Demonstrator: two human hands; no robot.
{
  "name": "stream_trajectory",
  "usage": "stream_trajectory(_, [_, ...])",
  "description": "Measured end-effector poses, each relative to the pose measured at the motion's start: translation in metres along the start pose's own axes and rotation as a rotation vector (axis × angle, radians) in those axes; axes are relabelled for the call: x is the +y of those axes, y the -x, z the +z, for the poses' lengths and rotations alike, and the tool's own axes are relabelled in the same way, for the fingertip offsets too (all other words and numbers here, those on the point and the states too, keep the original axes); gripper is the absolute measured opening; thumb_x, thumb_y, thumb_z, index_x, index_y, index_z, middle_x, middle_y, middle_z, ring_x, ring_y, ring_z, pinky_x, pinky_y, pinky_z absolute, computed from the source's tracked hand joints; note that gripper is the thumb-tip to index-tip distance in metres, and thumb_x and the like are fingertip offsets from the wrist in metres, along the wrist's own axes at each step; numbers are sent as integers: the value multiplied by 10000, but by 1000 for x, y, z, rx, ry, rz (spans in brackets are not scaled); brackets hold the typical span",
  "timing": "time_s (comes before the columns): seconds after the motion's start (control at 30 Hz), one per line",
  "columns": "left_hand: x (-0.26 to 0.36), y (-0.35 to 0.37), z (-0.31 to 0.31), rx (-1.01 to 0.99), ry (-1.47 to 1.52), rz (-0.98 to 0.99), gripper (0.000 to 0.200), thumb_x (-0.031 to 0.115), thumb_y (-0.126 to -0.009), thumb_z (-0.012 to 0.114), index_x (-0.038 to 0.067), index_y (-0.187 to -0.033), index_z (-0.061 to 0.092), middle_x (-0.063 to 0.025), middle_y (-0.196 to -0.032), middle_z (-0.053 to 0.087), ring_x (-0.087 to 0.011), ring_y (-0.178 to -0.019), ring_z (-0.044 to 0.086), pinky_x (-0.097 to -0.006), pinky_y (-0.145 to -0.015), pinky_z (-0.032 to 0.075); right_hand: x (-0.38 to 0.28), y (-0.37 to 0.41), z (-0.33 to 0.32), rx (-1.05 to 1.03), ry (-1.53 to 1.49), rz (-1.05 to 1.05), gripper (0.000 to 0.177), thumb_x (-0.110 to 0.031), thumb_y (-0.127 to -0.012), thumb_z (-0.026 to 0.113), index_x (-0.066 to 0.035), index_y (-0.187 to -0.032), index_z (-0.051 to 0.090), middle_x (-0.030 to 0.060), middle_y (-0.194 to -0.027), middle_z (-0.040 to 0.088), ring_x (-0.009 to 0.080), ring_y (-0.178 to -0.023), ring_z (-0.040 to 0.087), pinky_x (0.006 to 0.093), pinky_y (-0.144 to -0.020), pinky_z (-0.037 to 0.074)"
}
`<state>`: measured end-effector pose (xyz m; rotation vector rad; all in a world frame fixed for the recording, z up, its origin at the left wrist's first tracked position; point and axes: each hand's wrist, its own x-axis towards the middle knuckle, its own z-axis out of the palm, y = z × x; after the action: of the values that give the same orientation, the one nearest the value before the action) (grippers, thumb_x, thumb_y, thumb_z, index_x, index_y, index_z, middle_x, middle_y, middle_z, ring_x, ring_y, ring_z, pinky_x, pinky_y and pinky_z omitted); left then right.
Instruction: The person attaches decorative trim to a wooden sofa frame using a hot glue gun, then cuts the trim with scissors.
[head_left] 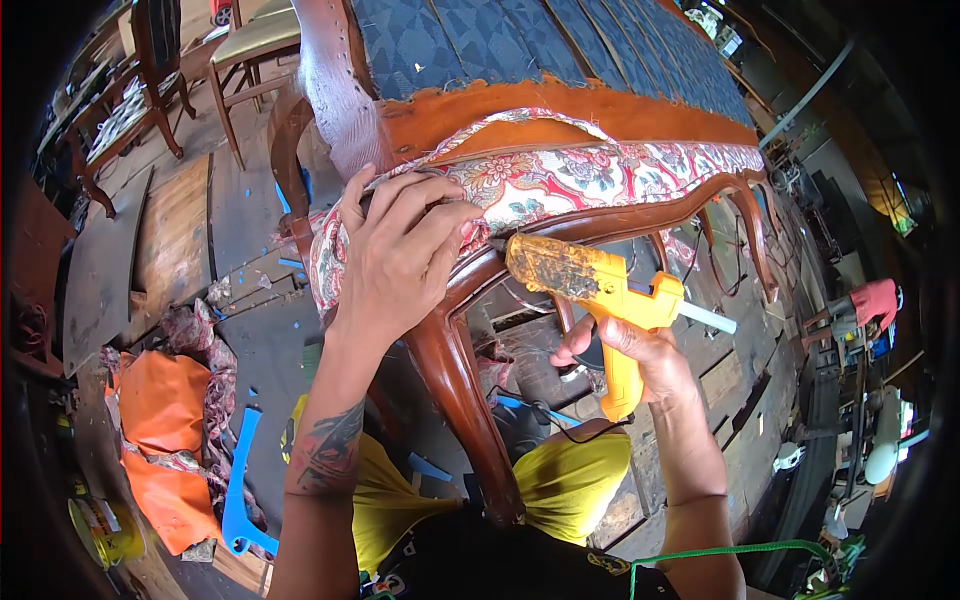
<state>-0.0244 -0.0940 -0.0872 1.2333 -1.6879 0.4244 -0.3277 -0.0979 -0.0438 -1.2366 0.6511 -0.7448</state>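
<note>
A yellow, stained glue gun (595,280) is in my right hand (640,355), with a white glue stick out of its back end. Its nozzle points left at the seam between the floral fabric (570,180) and the carved wooden rail of the chair (455,375). My left hand (400,240) rests on the fabric at the front corner, fingers bent, pressing a fold beside the nozzle. Whatever lies beneath those fingers is hidden. A loose strip of floral trim (520,116) arches over the orange-brown band below the blue upholstery (460,45).
Wooden chairs (255,45) stand at the upper left. Orange material (165,400) and a blue piece (238,485) lie on the plank floor at lower left. Another person (873,303) bends at the far right. A green cord (740,548) crosses the lower right.
</note>
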Motion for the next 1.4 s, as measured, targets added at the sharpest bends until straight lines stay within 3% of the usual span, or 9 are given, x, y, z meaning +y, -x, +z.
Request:
stream_trajectory(0.13, [0,0,1,11,2,6,174,109,-936,757,167,-1094,802,7,-1189,725,-224,-1214,642,-521,-1224,287,-3,-2,7,-8,-33,-24,426,-192,-1018,756,56,-1351,656,176,-1036,779,312,-993,760,490,-980,595])
stream_trajectory(0.23, [1,-1,2,23,10,6,170,96,-928,752,159,-1078,800,2,-1165,724,-222,-1200,643,-543,-1214,296,-1,-1,4,-21,-14,-33,447,-197,-1028,745,56,-1378,631,172,-1030,771,299,-988,756,482,-970,600])
stream_trajectory(0.5, [-1,0,2,24,18,17,158,96,-939,746,153,-1077,794,1,-1164,725,-221,-1191,647,-543,-1212,300,0,1,9,34,71,-2,348,-275,-1098,667,19,-1284,643,123,-896,737,241,-856,739,419,-836,611])
stream_trajectory(0.63, [-1,0,1,0,11,9,184,90,-935,761,163,-1101,794,5,-1210,734,-225,-1228,649,-499,-1234,280,-1,2,9,60,138,1,342,-308,-1101,667,12,-1221,658,110,-866,730,223,-822,731,398,-801,604])
stream_trajectory(0.97, [-1,0,2,18,30,3,169,100,-938,747,163,-1086,797,-1,-1168,725,-223,-1197,645,-544,-1210,302,-1,1,7,103,122,19,335,-301,-1090,684,13,-1207,667,114,-832,721,230,-780,722,401,-755,604])
stream_trajectory(1.07, [-2,0,3,21,26,4,167,99,-935,749,164,-1082,799,1,-1170,726,-222,-1201,643,-542,-1209,302,0,-1,3,91,183,-6,465,-375,-1055,715,57,-1214,658,156,-808,708,288,-718,725,446,-674,628])
stream_trajectory(1.13, [-2,0,3,23,29,3,164,100,-935,750,164,-1077,799,2,-1172,727,-221,-1203,642,-542,-1209,302,-3,0,4,62,139,20,306,-276,-1088,689,10,-1198,670,110,-818,714,226,-768,718,384,-740,600])
stream_trajectory(1.4, [-1,0,3,21,28,-6,162,106,-933,756,165,-1076,802,6,-1173,729,-221,-1203,643,-540,-1208,302,-2,1,3,63,215,16,212,-196,-1067,720,-3,-1141,670,86,-830,710,202,-765,716,372,-735,604])
